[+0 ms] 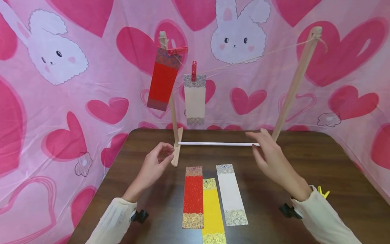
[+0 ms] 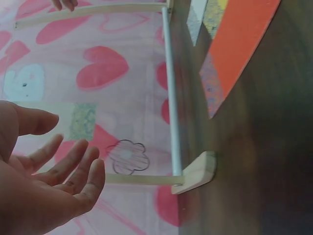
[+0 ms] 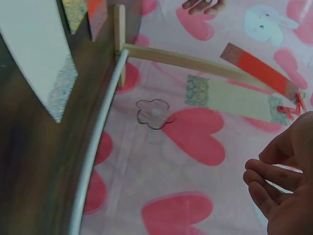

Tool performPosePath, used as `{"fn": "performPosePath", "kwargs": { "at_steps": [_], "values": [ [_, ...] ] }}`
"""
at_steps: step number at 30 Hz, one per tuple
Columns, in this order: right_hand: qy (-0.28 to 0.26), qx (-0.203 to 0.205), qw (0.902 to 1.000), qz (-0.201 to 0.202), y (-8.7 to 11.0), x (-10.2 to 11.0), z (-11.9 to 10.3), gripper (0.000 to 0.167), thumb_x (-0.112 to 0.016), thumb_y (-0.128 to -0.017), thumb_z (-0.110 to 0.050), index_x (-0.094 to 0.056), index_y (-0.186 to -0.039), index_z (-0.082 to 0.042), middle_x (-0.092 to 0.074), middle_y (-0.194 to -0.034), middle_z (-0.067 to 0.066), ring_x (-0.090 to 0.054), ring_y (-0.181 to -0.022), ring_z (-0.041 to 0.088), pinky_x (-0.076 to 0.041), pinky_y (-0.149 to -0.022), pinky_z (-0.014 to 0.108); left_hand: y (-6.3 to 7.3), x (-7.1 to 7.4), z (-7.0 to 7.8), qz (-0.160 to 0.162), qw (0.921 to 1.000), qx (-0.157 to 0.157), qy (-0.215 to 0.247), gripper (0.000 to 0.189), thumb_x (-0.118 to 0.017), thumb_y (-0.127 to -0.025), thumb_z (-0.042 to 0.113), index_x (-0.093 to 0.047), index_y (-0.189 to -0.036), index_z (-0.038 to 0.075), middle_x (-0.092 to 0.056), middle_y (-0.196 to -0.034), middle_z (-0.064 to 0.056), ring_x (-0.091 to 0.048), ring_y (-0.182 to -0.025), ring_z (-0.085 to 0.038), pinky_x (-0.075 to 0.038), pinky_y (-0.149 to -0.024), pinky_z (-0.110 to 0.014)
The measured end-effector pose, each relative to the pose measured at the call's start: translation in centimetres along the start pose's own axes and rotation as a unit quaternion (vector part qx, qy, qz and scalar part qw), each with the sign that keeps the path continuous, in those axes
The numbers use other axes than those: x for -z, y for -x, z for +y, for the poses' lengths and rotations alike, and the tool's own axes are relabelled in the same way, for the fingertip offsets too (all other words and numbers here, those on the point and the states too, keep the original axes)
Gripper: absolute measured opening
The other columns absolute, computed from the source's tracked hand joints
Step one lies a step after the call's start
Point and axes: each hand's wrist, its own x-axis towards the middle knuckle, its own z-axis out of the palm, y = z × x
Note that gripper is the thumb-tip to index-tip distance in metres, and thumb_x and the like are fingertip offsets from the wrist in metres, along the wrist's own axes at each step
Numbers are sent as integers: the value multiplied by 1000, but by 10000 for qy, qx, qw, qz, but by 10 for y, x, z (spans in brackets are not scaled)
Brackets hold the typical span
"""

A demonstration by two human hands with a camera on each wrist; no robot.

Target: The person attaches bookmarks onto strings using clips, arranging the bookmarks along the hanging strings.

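Observation:
My left hand (image 1: 156, 162) is raised near the left foot of a wooden stand, its fingers loosely bent with nothing between them. Across from it, my right hand (image 1: 272, 156) hovers before the right post, also holding nothing. A string (image 1: 262, 55) runs between the posts. From it hang a red card (image 1: 164, 83) with patterned ends and a white card (image 1: 195, 98), each under a red clothespin (image 1: 194, 70). On the table below lie another red bookmark-like card (image 1: 193, 195), a yellow card (image 1: 212, 210) partly beneath it, and another white card (image 1: 230, 194).
A white rod (image 1: 213, 143) joins the bottoms of the left post (image 1: 173, 118) and right post (image 1: 294, 88). Beside the right sleeve, a yellow clothespin (image 1: 323, 192) lies on the brown table (image 1: 122, 176). Behind hangs a pink cloth (image 1: 137, 78) with hearts and rabbits.

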Motion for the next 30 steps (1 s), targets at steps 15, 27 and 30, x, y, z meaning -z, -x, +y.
{"fn": "performPosePath", "kwargs": {
  "at_steps": [15, 27, 30],
  "values": [
    [138, -543, 9982, 221, 59, -2, 14, 47, -70, -79, 13, -62, -123, 2, -65, -118, 16, -56, -109, 28, -26, -101, 3, 28, -9, -17, -551, 9969, 484, -278, 33, -74, -89, 6, -60, -118, 11, -65, -114, -5, -61, -109, -34, -52, -91, -53],
    [301, -1683, 9828, 701, 115, 6, 29, 45, -71, -79, 13, -65, -122, -2, -70, -110, 12, -51, -97, -3, -34, -77, 7, 33, -23, -27, -1636, 9804, 697, -846, 46, -75, -89, 10, -54, -129, 10, -56, -129, -13, -55, -118, -33, -48, -98, -55],
    [397, -2092, 9746, 699, 130, 11, 38, 41, -71, -83, 9, -65, -121, -3, -70, -111, 14, -50, -99, -11, -36, -77, 8, 30, -29, -28, -1804, 9759, 698, -1012, 48, -76, -88, 13, -54, -130, 9, -56, -130, -10, -55, -117, -30, -49, -98, -53]
  ]
}}
